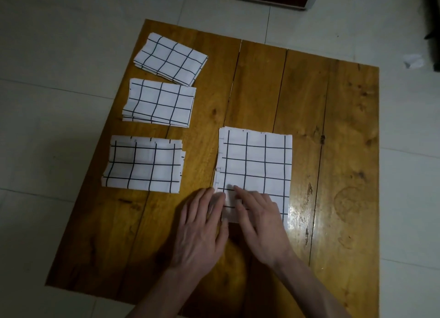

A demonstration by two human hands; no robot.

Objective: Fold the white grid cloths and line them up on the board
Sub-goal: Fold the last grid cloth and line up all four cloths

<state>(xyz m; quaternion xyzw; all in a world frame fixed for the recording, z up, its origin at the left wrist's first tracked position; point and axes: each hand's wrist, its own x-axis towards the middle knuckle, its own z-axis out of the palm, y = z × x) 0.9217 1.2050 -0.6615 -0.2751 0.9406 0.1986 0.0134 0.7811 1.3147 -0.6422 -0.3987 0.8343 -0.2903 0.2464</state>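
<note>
both hands, left [202, 225] and right [258, 220], lie flat with fingers straight on the near edge of the half-folded cloth [256, 165], seemingly pinning it for the next fold. three folded cloths [158, 102] line the tabletop's [345, 151] left edge, apparently leaving room

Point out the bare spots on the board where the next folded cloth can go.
Free: the right planks of the board, right of the big cloth, and the far middle above it. Also the near-left corner below the three folded cloths. Crowded: the left edge, and the near middle under the left hand and right hand.
</note>
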